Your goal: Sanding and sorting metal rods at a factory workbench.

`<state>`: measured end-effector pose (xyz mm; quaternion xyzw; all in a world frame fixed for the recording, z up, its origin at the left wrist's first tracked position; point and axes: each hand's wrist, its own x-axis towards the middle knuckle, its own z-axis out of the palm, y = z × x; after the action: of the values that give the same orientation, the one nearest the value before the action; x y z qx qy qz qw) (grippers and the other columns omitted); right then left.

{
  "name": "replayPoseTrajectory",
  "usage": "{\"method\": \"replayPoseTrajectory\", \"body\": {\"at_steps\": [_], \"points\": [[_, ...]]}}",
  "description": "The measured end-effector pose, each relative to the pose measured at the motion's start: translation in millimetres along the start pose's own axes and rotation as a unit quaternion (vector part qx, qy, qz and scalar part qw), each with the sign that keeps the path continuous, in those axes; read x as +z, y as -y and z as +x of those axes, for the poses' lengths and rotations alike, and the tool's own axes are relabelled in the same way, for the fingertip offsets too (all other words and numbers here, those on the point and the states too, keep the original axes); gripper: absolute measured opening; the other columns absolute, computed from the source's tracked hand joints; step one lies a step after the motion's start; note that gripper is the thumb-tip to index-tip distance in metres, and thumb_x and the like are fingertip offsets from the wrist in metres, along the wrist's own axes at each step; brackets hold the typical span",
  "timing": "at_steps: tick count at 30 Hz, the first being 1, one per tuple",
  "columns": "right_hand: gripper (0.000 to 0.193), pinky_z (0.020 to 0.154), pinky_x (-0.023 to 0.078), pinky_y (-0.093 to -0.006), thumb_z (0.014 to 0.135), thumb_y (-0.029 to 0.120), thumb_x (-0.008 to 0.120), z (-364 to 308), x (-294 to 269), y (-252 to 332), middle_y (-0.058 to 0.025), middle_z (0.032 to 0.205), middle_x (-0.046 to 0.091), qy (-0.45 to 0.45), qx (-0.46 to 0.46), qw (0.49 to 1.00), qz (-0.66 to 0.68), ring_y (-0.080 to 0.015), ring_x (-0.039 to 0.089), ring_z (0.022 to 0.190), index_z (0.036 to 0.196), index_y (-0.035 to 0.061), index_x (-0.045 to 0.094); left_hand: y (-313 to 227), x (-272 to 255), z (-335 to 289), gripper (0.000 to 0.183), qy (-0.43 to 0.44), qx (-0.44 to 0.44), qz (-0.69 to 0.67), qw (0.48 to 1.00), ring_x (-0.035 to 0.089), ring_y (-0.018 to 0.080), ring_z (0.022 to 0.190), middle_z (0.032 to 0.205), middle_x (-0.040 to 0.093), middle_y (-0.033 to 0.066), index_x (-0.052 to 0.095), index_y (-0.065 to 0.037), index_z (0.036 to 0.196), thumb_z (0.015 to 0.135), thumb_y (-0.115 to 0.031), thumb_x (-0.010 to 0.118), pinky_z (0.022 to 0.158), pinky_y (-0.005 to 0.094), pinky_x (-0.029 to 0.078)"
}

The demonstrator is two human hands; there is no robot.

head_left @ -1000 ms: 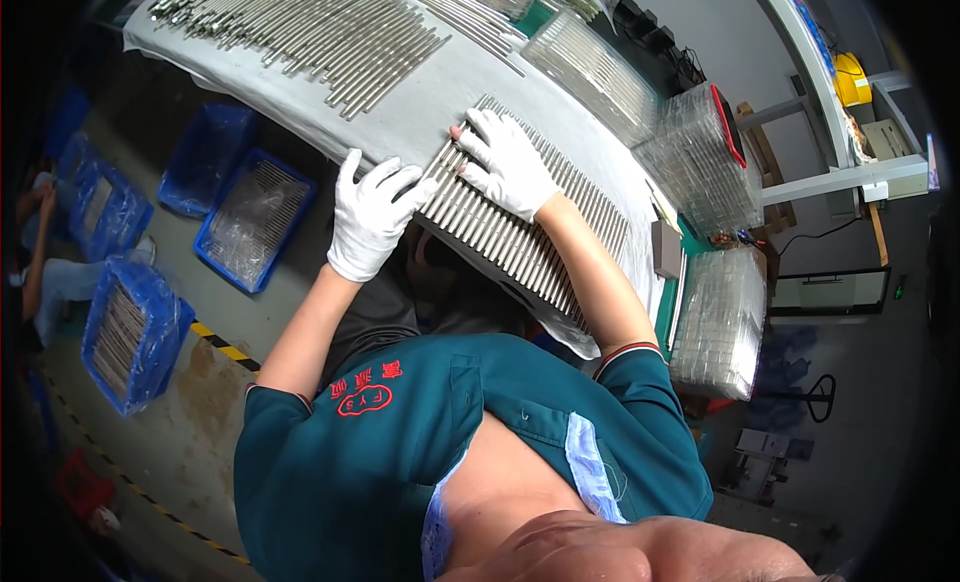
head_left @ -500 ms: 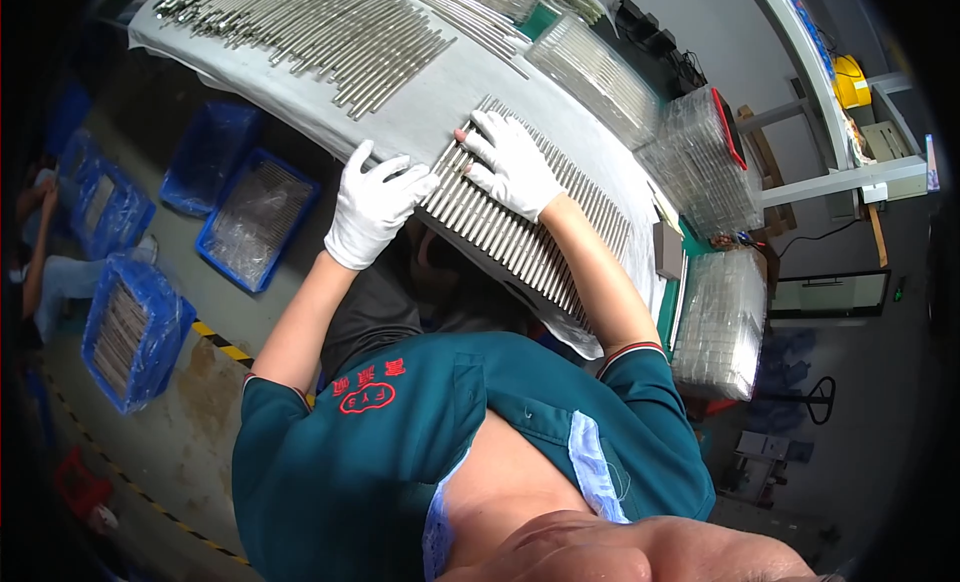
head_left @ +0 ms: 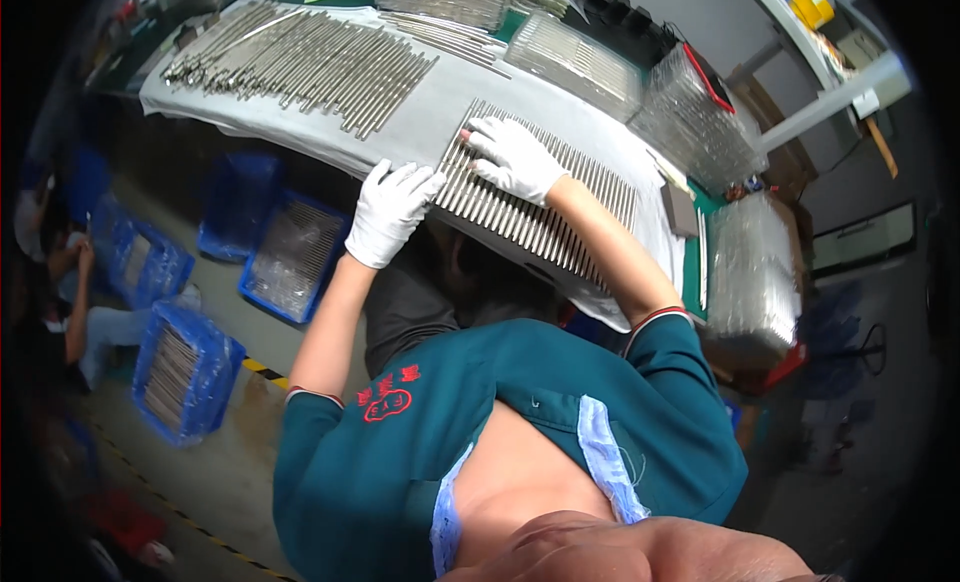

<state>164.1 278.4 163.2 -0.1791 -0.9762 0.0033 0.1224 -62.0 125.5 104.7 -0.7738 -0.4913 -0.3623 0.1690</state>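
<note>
A row of slim metal rods [head_left: 540, 222] lies side by side on a dark tray on the cloth-covered table. My right hand [head_left: 515, 160], in a white glove with a bare fingertip showing, rests flat over the rods at their left part. Its fingers are stretched out and spread. My left hand [head_left: 393, 212], also white-gloved, is at the tray's near left corner. The fingers of that hand are extended, with their tips touching or close to the ends of the leftmost rods. Neither hand visibly grips anything.
A large loose spread of metal rods [head_left: 330, 67] lies at the far left on the white cloth [head_left: 420, 132]. Clear plastic trays [head_left: 575, 62] are stacked along the back and right. Blue crates [head_left: 185, 372] stand on the floor at left, near a seated person [head_left: 80, 292].
The whole view has shifted, so the scene sits further right at left and below. My left hand's fingers are closer together; my right hand stays on the rods.
</note>
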Motion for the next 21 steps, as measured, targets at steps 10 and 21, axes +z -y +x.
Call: {"method": "replayPoseTrajectory", "body": {"at_steps": [10, 21], "points": [[0.054, 0.117, 0.034, -0.0439, 0.105, 0.044, 0.050, -190.4, -65.1, 9.4, -0.0145, 0.149, 0.054, -0.202, 0.238, 0.948, 0.063, -0.0332, 0.047, 0.140, 0.149, 0.0123, 0.051, -81.4, -1.8, -129.2, 0.059, 0.176, -0.338, -0.035, 0.924, 0.061, 0.0389, 0.120, 0.133, 0.063, 0.0235, 0.065, -0.007, 0.135, 0.089, -0.043, 0.072, 0.107, 0.0503, 0.046], [0.041, 0.108, 0.045, -0.0398, 0.102, 0.036, 0.059, -262.7, -26.9, -22.2, -0.0158, 0.135, 0.065, -0.442, 0.437, 0.770, 0.142, -0.0358, 0.059, 0.127, 0.138, 0.0159, 0.063, -77.3, 1.2, -123.2, 0.037, 0.201, -0.195, 0.053, 0.958, 0.069, 0.0330, 0.077, 0.083, 0.070, 0.0132, 0.068, -0.022, 0.126, 0.102, -0.047, 0.053, 0.066, 0.0478, 0.055]]}}
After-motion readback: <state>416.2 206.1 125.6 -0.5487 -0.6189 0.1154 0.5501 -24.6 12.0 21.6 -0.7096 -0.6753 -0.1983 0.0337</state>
